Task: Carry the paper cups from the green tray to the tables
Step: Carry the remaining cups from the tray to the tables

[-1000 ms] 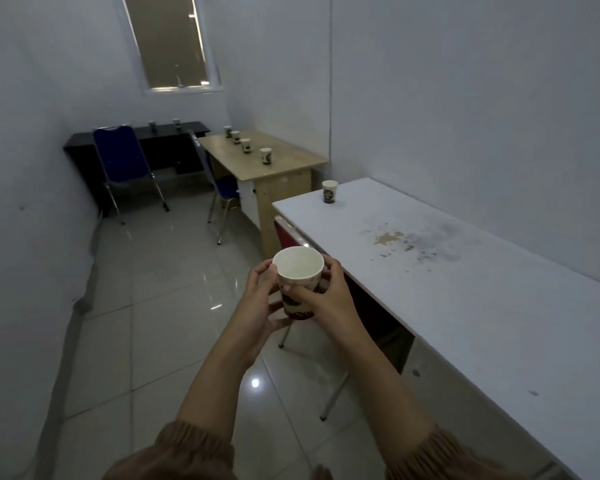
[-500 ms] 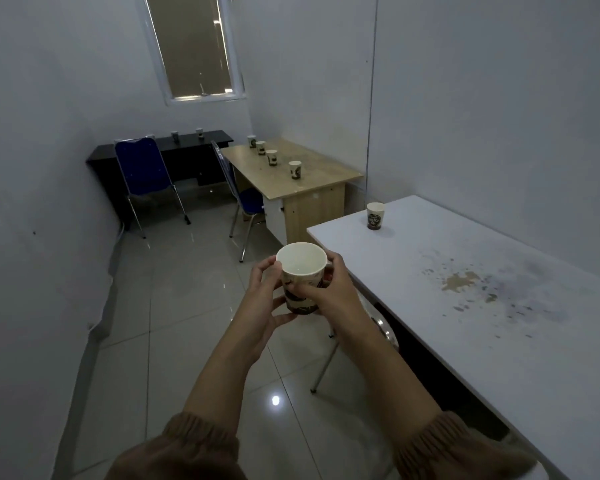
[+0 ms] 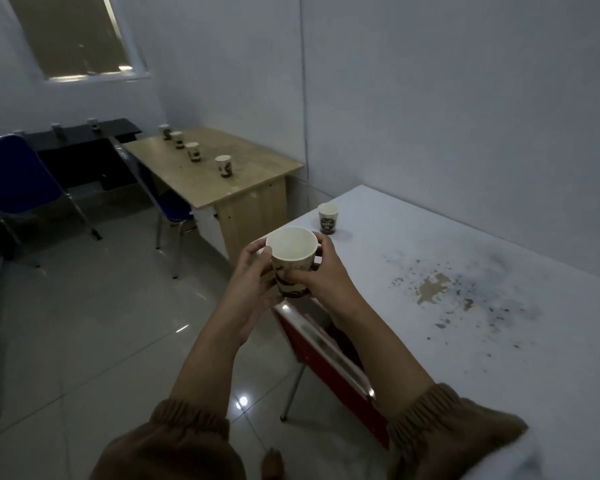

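I hold an empty paper cup, white with a dark printed band, upright in front of me with both hands. My left hand wraps its left side, and my right hand grips its right side. The cup hangs just off the near left corner of the white table. Another paper cup stands on that table near its far corner. Several cups stand in a row on the wooden table. Two more cups sit on the black desk. The green tray is out of view.
A red chair is tucked under the white table right below my hands. A blue chair stands at the wooden table and a second blue chair at the black desk. Tiled floor lies to the left. A stain marks the white table.
I have walked forward along the white table; its far corner and the cup on it are closer. Both hands keep the same hold on the cup, now near the table's corner.
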